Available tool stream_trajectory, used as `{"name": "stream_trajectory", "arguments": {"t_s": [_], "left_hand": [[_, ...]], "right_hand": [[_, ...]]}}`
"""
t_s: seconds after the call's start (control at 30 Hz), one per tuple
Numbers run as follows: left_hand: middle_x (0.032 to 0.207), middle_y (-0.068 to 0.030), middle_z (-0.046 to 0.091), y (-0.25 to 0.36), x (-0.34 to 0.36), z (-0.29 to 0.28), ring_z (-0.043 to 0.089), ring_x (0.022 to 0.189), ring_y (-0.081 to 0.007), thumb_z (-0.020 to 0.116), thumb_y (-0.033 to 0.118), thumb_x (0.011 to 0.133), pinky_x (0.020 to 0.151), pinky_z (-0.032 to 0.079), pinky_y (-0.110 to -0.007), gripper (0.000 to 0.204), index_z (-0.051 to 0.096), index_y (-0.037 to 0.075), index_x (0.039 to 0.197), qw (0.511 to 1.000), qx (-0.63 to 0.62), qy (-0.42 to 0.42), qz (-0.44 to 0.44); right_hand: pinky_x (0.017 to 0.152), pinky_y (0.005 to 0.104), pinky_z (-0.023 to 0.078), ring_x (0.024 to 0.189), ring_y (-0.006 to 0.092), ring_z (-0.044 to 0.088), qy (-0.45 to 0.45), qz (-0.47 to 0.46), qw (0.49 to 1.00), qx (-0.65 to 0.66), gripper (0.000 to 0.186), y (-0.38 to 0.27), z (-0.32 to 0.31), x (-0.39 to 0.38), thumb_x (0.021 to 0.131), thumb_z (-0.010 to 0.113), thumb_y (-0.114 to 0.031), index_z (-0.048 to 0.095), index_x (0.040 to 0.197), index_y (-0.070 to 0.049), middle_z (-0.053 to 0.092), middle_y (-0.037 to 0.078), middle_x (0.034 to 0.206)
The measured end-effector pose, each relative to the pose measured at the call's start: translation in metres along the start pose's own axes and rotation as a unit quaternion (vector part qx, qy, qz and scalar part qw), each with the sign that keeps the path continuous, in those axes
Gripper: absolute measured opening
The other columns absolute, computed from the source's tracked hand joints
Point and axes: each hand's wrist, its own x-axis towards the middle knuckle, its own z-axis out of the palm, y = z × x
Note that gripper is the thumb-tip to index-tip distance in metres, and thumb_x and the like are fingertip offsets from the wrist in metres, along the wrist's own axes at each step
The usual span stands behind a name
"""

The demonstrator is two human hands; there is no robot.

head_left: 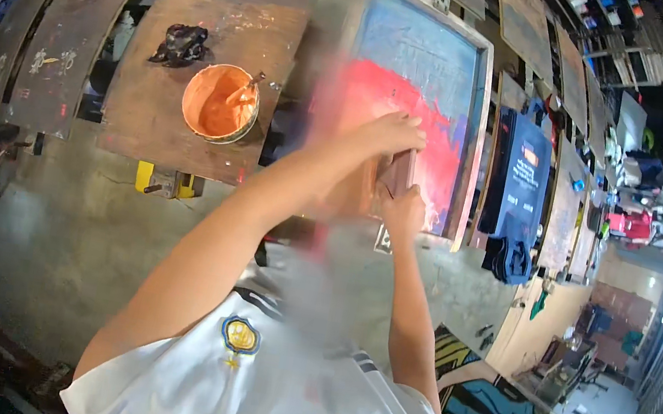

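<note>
Squeegee (pixel 403 172) in both hands, I have it standing over the right part of the frame (pixel 473 143), near the edge closest to me. The fingers of my left hand (pixel 399 135) are wrapped over its far end, and those of my right hand (pixel 405 212) are closed around its near end, so the block runs between the two, touching both. My left forearm (pixel 264 196) slants across in front of the frame's near left corner, and a grey blur runs down the middle of my view, veiling the frame's left side. Inside the frame, red ink (pixel 385 85) spreads over the nearer part of the blue mesh (pixel 411 33). To my left, well apart from the hands, a brown tabletop (pixel 236 14) carries a pot (pixel 250 129) of orange ink with a small handle leaning at its rim, and just beyond it a crumpled black plastic (pixel 181 45). On my right, beside the frame, lies a dark blue bag (pixel 517 184) with pale print. The squeegee looks like a plain, straight, reddish-brown block with flat sides, tilted a little; its bottom edge I cannot make out clearly.
</note>
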Motion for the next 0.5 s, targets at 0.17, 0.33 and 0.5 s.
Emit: {"name": "stream_trajectory", "arguments": {"t_s": [0.17, 0.33, 0.5], "left_hand": [[0.105, 0.0066, 0.061, 0.001, 0.001, -0.039, 0.051, 0.111, -0.022, 0.088, 0.017, 0.048, 0.091, 0.044, -0.042, 0.054, 0.064, 0.021, 0.096, 0.995, -0.015, -0.093, 0.038], [0.105, 0.0062, 0.063, 0.009, 0.014, -0.026, 0.05, 0.119, -0.0201, 0.076, 0.021, 0.061, 0.099, 0.043, -0.042, 0.028, 0.067, 0.025, 0.087, 0.986, 0.073, -0.128, 0.083], [0.095, 0.0109, 0.064, -0.011, 0.027, -0.036, 0.052, 0.11, -0.0154, 0.065, 0.023, 0.075, 0.092, 0.041, -0.035, 0.011, 0.067, 0.026, 0.086, 0.965, 0.17, -0.077, 0.184]], "right_hand": [[0.075, 0.0518, 0.052, 0.086, 0.0468, 0.066, 0.03, 0.039, 0.999, -0.001, 0.066, -0.009, 0.016, -0.004, 0.071, 0.08, -0.051, 0.056, 0.092, 0.006, 0.067, 0.03, 0.088], [0.073, 0.0515, 0.052, 0.083, 0.0452, 0.066, 0.074, 0.05, 0.995, 0.038, 0.065, -0.018, 0.037, -0.016, 0.071, 0.079, -0.053, 0.056, 0.092, 0.004, 0.067, 0.027, 0.085], [0.072, 0.0515, 0.051, 0.084, 0.0461, 0.064, 0.116, 0.068, 0.985, 0.107, 0.056, -0.038, 0.046, -0.014, 0.075, 0.079, -0.045, 0.055, 0.091, 0.003, 0.065, 0.026, 0.084]]}}
